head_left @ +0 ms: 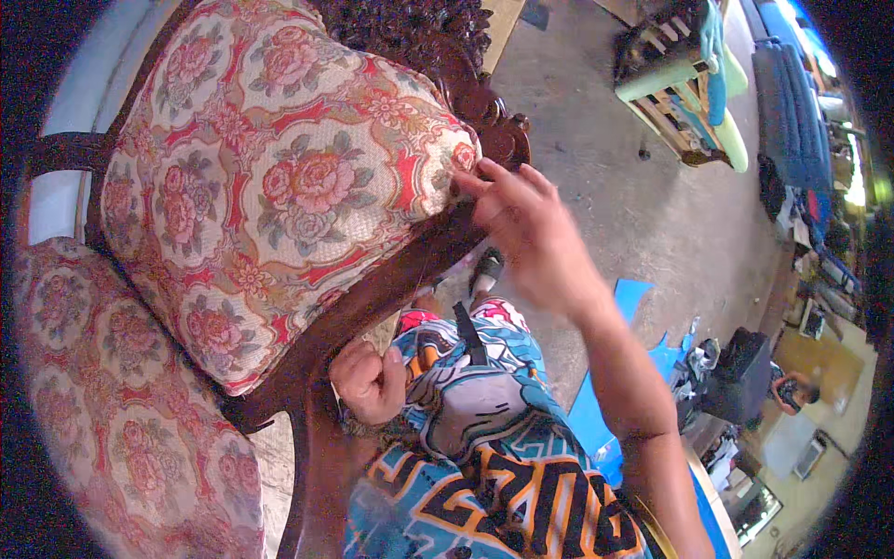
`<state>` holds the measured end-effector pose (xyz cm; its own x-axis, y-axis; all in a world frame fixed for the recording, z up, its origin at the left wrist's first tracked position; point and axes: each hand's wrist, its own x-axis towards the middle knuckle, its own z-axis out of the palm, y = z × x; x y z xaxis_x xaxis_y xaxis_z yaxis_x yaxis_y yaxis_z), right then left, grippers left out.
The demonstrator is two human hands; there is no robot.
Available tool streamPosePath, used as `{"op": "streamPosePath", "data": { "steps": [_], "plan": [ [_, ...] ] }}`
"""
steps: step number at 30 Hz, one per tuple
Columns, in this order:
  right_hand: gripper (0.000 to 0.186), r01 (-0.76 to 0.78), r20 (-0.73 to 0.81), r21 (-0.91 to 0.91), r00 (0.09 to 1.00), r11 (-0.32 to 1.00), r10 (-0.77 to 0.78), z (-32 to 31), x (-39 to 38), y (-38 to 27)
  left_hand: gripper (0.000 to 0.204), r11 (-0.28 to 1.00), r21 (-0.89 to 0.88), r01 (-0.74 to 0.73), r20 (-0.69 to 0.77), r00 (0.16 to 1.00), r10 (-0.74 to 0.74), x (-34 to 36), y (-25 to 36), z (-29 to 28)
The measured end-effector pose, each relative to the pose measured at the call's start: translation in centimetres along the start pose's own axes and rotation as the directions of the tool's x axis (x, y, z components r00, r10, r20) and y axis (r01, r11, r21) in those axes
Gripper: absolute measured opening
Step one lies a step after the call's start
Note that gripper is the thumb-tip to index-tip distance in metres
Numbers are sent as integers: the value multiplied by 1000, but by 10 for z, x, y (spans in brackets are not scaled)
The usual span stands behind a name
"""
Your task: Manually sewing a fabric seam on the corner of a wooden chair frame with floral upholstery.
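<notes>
Grey, scuffed floor [568, 121] spreads from the top centre toward the right. On it stands a part-stripped seat [666, 80] — wooden slats bare, a teal cloth [715, 88] draped over it. Past that sits a long blue sofa [792, 121]. Lower down, blue sheet [589, 415] lies in ragged pieces on the floor, near a black bulky object [740, 377]. Bright light [855, 191] glares at the far right — clutter crowds that side.

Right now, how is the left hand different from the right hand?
The left hand is curled inward; the right hand is more extended. The left hand is lower in view, beside the dark wooden frame; the right hand is at a corner of the floral upholstery. Both are bare.
</notes>
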<state>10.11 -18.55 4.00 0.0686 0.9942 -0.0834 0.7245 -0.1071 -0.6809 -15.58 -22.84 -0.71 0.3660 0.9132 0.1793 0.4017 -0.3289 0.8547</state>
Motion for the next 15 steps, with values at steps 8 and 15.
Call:
{"op": "streamPosePath", "data": {
  "steps": [8,15],
  "plan": [
    [15,-217,-78,473,955,854,286,-23,1,18,8,952,-142,271,-94,954,-285,-8,11,7],
    [16,-192,-188,264,951,945,245,6,6,2,29,976,116,185,56,980,-192,-13,21,-11]
  ]
}}
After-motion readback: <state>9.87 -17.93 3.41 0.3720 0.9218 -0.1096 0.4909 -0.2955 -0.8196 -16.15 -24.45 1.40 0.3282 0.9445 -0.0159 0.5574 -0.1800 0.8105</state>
